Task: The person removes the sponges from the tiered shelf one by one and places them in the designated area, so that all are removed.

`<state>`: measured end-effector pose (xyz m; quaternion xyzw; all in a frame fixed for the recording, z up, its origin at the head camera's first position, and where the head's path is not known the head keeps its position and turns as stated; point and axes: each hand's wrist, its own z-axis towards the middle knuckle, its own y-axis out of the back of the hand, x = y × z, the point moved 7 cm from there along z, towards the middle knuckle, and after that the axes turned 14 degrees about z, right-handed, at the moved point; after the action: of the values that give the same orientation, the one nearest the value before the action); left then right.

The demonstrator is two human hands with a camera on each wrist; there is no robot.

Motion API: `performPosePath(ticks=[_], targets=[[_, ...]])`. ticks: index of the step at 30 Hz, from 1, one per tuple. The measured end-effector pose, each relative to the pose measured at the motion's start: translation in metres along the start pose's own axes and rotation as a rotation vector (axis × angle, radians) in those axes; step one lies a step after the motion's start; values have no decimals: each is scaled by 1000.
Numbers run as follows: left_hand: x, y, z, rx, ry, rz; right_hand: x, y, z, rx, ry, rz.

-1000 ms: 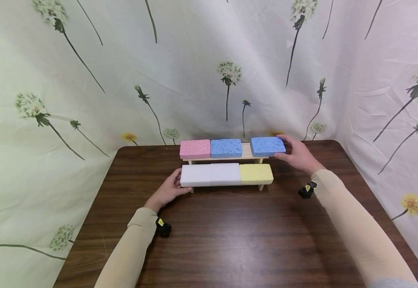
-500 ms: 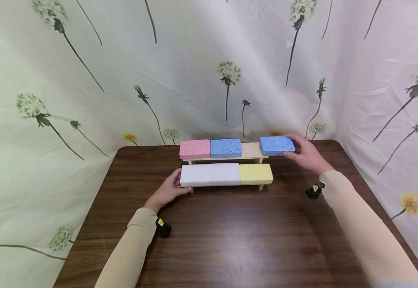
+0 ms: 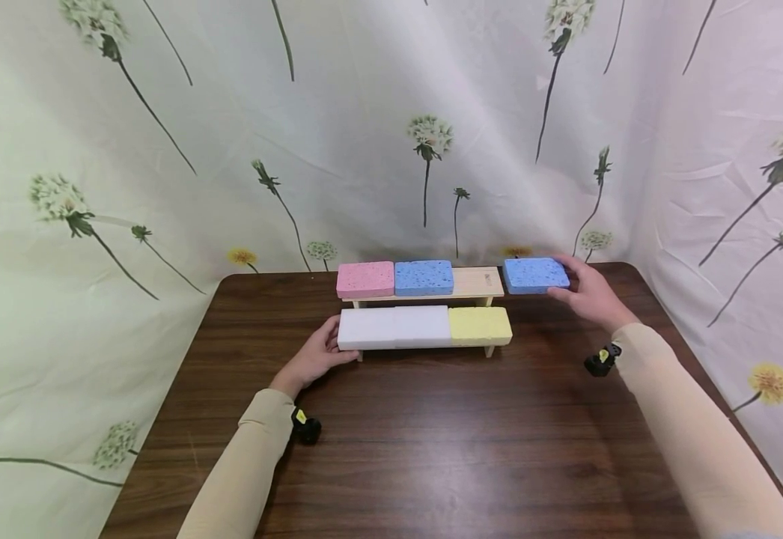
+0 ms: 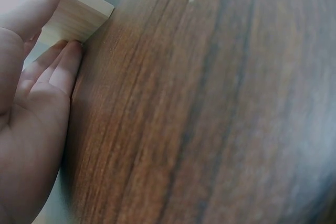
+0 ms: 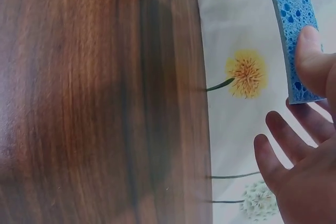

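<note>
My right hand (image 3: 593,296) pinches a blue sponge (image 3: 536,275) by its right end, just beyond the right end of the back wooden stand (image 3: 477,281). In the right wrist view the thumb presses one face of the blue sponge (image 5: 299,19), with fingers behind it. On that stand sit a pink sponge (image 3: 365,279) and another blue sponge (image 3: 424,278). My left hand (image 3: 316,353) grips the left end of the front wooden stand (image 4: 79,17), which bears white foam blocks (image 3: 391,328) and a yellow sponge (image 3: 480,326). Some left fingers are hidden behind that end.
Both stands are low and stand one behind the other at the far side of the dark wooden table (image 3: 418,434). A cloth (image 3: 358,135) printed with dandelions hangs behind and at both sides.
The blue sponge in my right hand has moved right, from over the back stand to past its end, baring the stand's right part. The left hand stays in place.
</note>
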<state>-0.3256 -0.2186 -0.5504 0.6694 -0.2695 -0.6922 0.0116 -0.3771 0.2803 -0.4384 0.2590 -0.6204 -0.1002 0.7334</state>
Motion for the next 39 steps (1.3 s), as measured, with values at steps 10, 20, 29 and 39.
performPosePath(ticks=[10,20,29,39], targets=[[-1,1,0,0,-2,3,-23,-8,-1,29,-83,1],[3,0,1,7,-2,5,-44,-17,0,21,-123,-44],[1,0,0,-3,-9,3,-53,-28,-3,43,-172,-73],[2,1,-2,-3,-5,11,-63,-39,-3,66,-166,-139]])
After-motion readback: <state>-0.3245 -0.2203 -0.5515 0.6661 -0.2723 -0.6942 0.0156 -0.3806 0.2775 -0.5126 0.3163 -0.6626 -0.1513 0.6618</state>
